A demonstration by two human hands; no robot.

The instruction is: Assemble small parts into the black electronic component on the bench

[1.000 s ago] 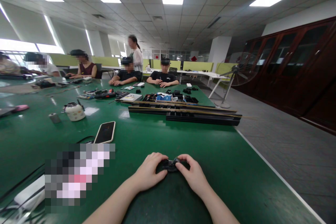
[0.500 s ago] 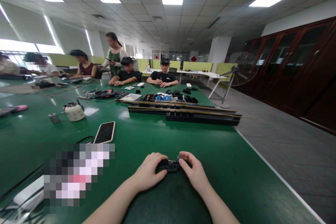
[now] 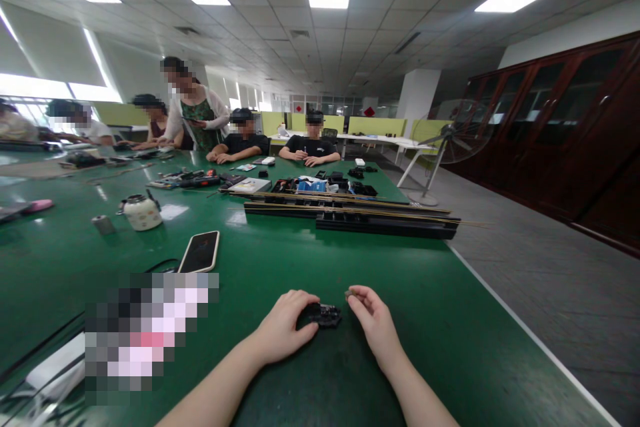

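Observation:
On the green table (image 3: pixel 480 320) lies a small black housing (image 3: pixel 327 315) with a hollow, detailed inside facing up. My left hand (image 3: pixel 287 325) grips its left end between thumb and fingers, hiding that part. Just to the right of the housing, apart from it, my right hand (image 3: pixel 371 317) pinches a small greyish piece (image 3: pixel 349 294) between thumb and index finger. That piece is too small to name.
Long black rails (image 3: pixel 387 225) with thin brass-coloured rods lie across the table ahead. To the left are a phone (image 3: pixel 200 252), a white jar (image 3: pixel 142 213), a grey cylinder (image 3: pixel 103 225) and cables. Several people sit beyond, and one person (image 3: pixel 197 113) stands.
My right hand has drawn slightly right, away from the black housing, with the small piece in its fingers. My left hand stays put. The standing person has moved left and leans over.

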